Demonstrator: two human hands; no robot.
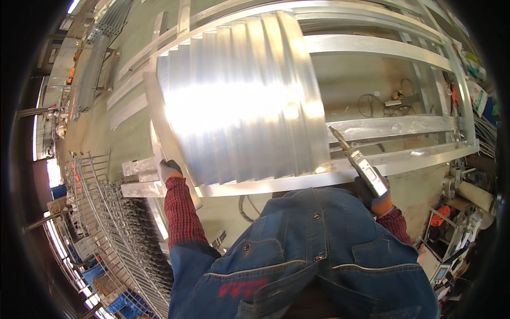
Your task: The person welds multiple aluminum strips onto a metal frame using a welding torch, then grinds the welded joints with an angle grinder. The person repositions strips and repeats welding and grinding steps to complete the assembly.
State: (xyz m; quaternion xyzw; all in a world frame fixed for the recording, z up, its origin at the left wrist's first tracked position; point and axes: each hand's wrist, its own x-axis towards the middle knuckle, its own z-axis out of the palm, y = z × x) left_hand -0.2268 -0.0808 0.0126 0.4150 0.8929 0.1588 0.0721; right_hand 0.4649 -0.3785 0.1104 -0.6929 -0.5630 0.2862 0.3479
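Observation:
My left hand, in a dark glove with an orange cuff, closes on the outer edge of a long flat metal bar. The bar lies slanted along the left side of a shiny ridged metal sheet. My right hand, gloved alike, grips a silver hand tool with a long narrow nose; its exact kind is unclear. The tool's tip points up and left, close to the sheet's right edge. Most of the right fingers are hidden behind the tool. Under the sheet runs a metal frame.
More rails of the frame cross at the far right. A black cable lies on the floor between them. Stacked metal racks stand at the left, bundled tubes at the far left. Various gear crowds the near right.

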